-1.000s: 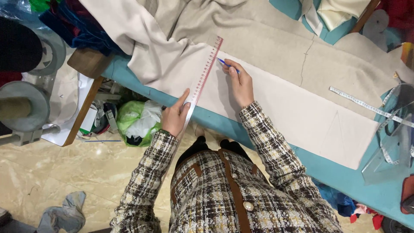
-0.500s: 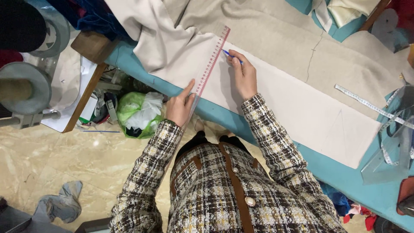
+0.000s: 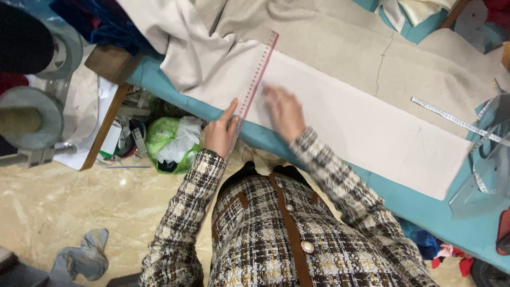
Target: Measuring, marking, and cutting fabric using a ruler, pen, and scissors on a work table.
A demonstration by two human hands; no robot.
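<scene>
Head camera view, looking straight down at a person in a brown, cream and yellow checked tweed jacket who stands at the edge of a teal cutting table (image 3: 297,146).

On the table lies a long strip of pale cream fabric (image 3: 361,127), laid flat and smooth so that it can take a straight line. Across its left end runs a long clear ruler with red markings (image 3: 255,79), slanting from the near table edge up and away.

The left hand (image 3: 220,133) presses down on the near end of the ruler, fingers spread flat rather than closed, the thumb stretched along the ruler's edge; the pressure seems meant to keep the ruler from sliding on the cloth.

The right hand (image 3: 284,109) rests on the fabric just right of the ruler. It is blurred, so I cannot tell whether the fingers pinch anything or lie loose.

Beyond the strip a larger beige cloth (image 3: 340,42) is bunched up and pushed back, leaving the strip free. To the right lie a white measuring tape (image 3: 451,117) and a clear curved template (image 3: 486,170), near but apart from the hands.

Under the table's left end sits a green plastic bag (image 3: 170,141) among clutter. A grey rag (image 3: 82,258) lies on the marbled floor (image 3: 79,212).
</scene>
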